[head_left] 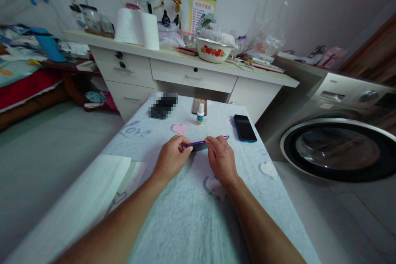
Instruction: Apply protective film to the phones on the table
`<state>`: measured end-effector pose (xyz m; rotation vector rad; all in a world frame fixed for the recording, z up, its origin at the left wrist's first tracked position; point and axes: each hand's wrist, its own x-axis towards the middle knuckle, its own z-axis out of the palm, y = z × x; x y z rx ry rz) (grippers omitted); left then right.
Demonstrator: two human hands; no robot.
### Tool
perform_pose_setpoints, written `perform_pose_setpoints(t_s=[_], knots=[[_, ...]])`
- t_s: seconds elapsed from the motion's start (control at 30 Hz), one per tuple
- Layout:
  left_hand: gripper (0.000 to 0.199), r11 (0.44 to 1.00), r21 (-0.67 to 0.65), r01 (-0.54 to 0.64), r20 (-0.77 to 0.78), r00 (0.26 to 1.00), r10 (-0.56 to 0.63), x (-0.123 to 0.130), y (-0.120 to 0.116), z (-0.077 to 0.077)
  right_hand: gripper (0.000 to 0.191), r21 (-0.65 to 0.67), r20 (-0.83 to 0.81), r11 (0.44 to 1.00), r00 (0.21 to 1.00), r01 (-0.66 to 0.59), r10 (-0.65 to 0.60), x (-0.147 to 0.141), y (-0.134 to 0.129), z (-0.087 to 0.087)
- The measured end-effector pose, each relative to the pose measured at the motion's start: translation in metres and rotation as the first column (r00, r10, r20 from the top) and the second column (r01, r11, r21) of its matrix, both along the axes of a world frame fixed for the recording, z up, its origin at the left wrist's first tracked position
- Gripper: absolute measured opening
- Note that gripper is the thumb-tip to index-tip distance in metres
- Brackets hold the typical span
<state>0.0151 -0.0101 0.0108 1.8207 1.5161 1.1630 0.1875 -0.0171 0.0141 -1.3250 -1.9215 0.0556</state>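
Note:
A purple-edged phone [198,145] is held tilted above the cloth-covered table [185,206], its edge turned up towards me. My left hand [173,154] pinches its left end between thumb and fingers. My right hand [222,156] is closed over its right part, with the far corner sticking out past the fingers. Whether a small cloth lies under the right fingertips I cannot tell. Beyond the hands stands a small white spray bottle [200,114] with a blue and yellow label. Behind it lies a brown, flat phone-shaped thing [195,106]. Another phone [245,128], dark-screened, lies to the right.
A blurred-out dark object [163,106] lies at the table's far left. White boards [83,189] rest along the left side. A white desk [194,75] at the back bears a flowered bowl [213,50] and paper rolls [136,29]. A washing machine [331,132] stands right.

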Motion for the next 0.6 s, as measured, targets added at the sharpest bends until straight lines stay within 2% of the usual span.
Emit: perform_pose_setpoints(t_s=[0.27, 0.6], knots=[[0.007, 1.000, 0.000, 0.002, 0.014, 1.000, -0.002, 0.0006, -0.0011, 0.0013, 0.025, -0.004, -0.001, 1.000, 1.000, -0.031, 0.031, -0.0017, -0.0012, 0.0008], [0.008, 1.000, 0.001, 0.004, -0.012, 1.000, -0.003, -0.0006, -0.0012, 0.0014, 0.025, -0.008, -0.001, 0.998, 0.999, 0.055, -0.055, -0.0001, 0.0000, 0.0005]])
